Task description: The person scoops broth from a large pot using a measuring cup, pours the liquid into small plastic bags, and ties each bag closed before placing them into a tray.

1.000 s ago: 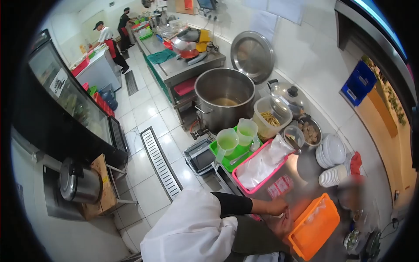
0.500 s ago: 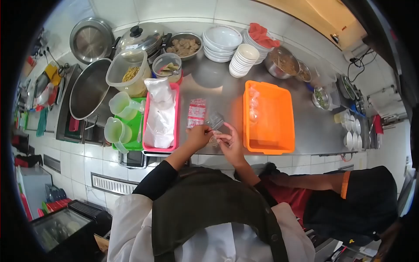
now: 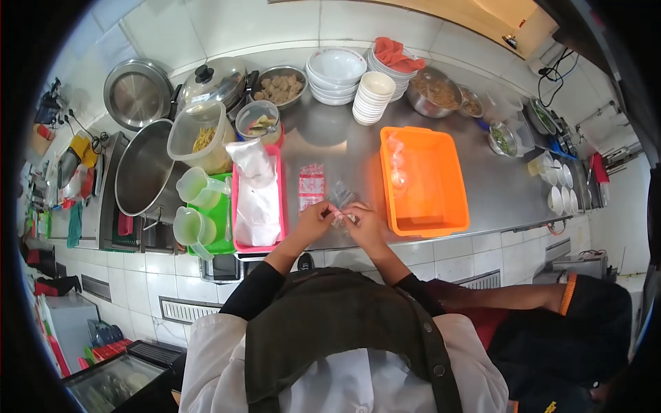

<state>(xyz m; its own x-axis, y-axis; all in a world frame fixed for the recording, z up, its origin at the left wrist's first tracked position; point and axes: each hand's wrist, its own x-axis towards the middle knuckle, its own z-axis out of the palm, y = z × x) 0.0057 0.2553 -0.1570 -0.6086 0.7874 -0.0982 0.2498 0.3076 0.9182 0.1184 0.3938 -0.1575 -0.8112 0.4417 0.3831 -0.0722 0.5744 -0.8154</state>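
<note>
Close to the counter's front edge, my left hand [image 3: 315, 221] and my right hand [image 3: 365, 224] meet with fingertips pinched together on a small clear plastic bag [image 3: 340, 193]. Part of the bag sticks out beyond the fingers; what it contains is hard to make out. Just beyond my left hand lies a flat red-and-white printed packet [image 3: 311, 184]. To the right stands an orange tub [image 3: 435, 224] with several small clear bags [image 3: 397, 168] along its left side. A pink tray [image 3: 279, 199] on the left holds white plastic bags [image 3: 258, 210].
Green measuring jugs [image 3: 195, 227] stand on a green tray [image 3: 222, 230] at the left, near a large pot [image 3: 144, 165]. White bowls [image 3: 336, 72], stacked cups [image 3: 374, 100] and metal bowls of food [image 3: 435, 93] line the back. A person in dark clothing [image 3: 571, 330] is at my right.
My right hand's fingers, spread half a second ago, have closed in beside the left on the bag. The view has shifted slightly. The other person's arm has moved a little.
</note>
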